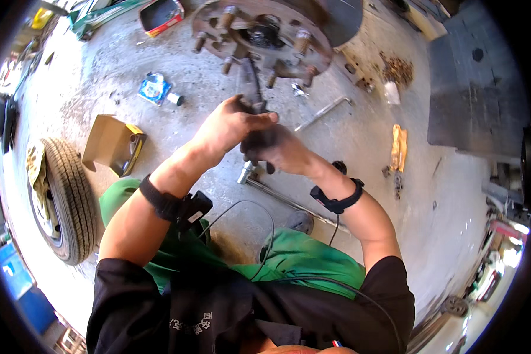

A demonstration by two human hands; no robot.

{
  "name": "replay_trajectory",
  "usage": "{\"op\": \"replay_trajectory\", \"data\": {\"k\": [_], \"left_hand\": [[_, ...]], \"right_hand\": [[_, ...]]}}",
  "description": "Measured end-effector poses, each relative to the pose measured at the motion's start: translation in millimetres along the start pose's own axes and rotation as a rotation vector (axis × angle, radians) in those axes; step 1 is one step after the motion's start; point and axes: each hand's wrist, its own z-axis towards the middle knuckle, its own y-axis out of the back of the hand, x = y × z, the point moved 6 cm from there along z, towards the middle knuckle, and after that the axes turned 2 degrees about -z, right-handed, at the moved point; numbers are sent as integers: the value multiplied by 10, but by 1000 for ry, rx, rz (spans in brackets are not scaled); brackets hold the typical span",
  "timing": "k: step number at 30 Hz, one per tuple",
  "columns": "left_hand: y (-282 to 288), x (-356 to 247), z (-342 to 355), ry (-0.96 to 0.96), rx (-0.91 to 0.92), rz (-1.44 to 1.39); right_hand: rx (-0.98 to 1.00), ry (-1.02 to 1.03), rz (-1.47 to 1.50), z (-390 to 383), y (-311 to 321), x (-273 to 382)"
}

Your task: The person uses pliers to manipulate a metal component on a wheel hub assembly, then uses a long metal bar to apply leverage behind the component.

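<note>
A dark, greasy rod-like part (251, 82) runs from just below a rusty wheel hub (218, 44) with several studs down to my hands; its exact kind is unclear. My left hand (233, 125) is closed round it, thumb across the top. Just below and to the right, my right hand (286, 152) is closed at its lower, dark end, the fingers blurred by motion and partly hidden. Beneath my hands, a long-handled socket wrench (277, 196) lies on the floor, its socket head toward my left.
An L-shaped metal wrench (323, 114) lies right of the hub. Left are an opened cardboard box (109, 141), a blue packet (154, 88) and a tyre (71, 200). An orange wrapper (399, 147) and a dark panel (475, 88) are right. Cables hang near my wrists.
</note>
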Motion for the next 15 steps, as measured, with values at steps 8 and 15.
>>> {"op": "replay_trajectory", "data": {"k": [8, 15], "left_hand": [[101, 345, 99, -186, 107, 375], [517, 592, -15, 314, -100, -680]], "right_hand": [[-22, 486, -516, -172, -191, 335], [-173, -504, -413, -449, 791, -1050]]}}
